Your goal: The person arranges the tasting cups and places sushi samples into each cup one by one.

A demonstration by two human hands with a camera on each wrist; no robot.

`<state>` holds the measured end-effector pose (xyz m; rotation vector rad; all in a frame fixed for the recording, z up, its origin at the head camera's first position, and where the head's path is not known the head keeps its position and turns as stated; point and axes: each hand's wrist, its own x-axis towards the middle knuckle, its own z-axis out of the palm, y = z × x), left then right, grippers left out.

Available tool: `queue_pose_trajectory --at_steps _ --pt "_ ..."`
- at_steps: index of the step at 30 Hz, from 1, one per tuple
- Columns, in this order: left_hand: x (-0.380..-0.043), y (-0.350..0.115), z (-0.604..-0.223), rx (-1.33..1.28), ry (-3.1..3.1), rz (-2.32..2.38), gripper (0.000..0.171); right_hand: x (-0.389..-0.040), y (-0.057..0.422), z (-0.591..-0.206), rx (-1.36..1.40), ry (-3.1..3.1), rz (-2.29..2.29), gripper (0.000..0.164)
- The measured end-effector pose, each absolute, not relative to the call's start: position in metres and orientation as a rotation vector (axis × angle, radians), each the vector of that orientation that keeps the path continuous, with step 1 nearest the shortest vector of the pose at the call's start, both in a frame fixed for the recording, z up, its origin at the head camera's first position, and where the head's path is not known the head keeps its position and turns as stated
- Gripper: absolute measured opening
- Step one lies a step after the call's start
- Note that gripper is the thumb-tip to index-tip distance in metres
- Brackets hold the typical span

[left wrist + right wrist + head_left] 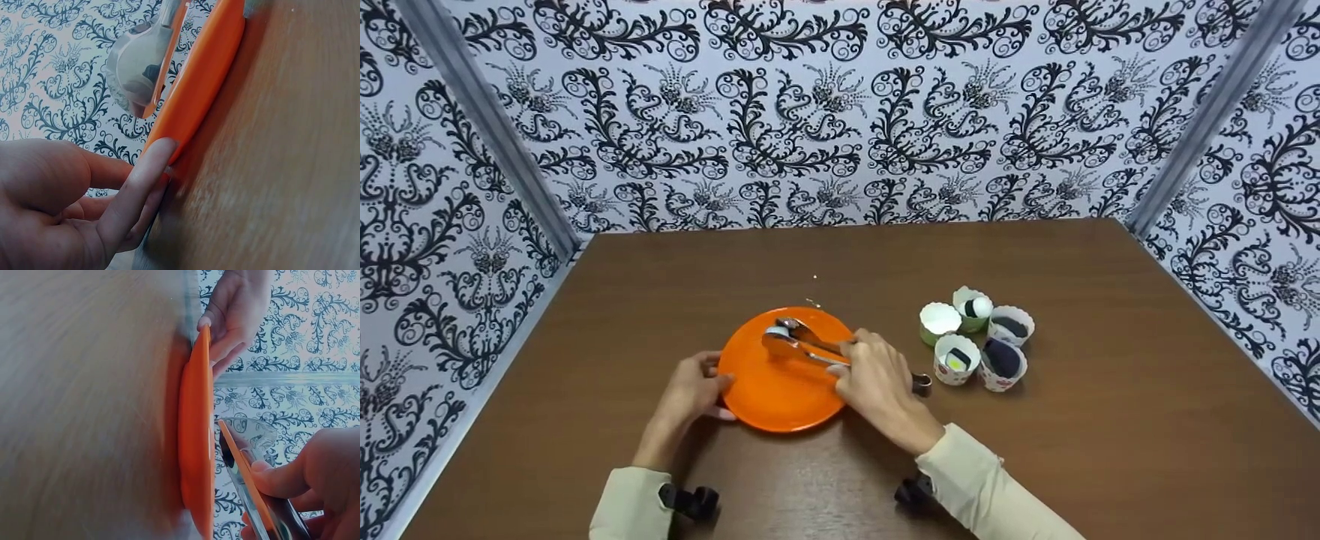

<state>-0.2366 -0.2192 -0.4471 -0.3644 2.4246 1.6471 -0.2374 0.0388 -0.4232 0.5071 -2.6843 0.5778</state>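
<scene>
An orange plate (780, 394) lies on the brown table, and my left hand (690, 386) pinches its left rim between thumb and fingers. My right hand (877, 379) grips a pair of metal tongs (817, 346) over the right side of the plate. Between the tong heads sits a small whitish piece (777, 331), mostly hidden; its kind cannot be made out. Seen from the left wrist, one rounded tong head (138, 70) hangs just above the plate (205, 73). The right wrist view shows the thumb pressing along the tongs (247, 478).
Right of the plate stand several paper baking cups: a white-lined one (940, 321), one with a black-and-white piece (971, 307), one with a dark-wrapped piece (956, 360), and two with dark contents (1001, 360), (1010, 326). Patterned walls (840, 112) enclose the table (1072, 450).
</scene>
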Motion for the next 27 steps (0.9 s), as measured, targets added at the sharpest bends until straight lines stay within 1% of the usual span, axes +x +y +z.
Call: queue_pose_trajectory --at_steps 6,16,27 --pt "-0.237 -0.219 -0.448 -0.353 2.431 1.646 0.051 -0.236 0.045 -0.421 0.497 -2.651 0.579 0.03" --pt "-0.236 -0.219 -0.449 -0.384 2.423 1.644 0.05 -0.234 0.056 -0.416 0.494 -2.589 0.527 0.024" --pt "-0.237 -0.219 -0.448 -0.353 2.404 1.677 0.05 -0.228 0.074 -0.408 0.523 -2.53 0.496 0.022"
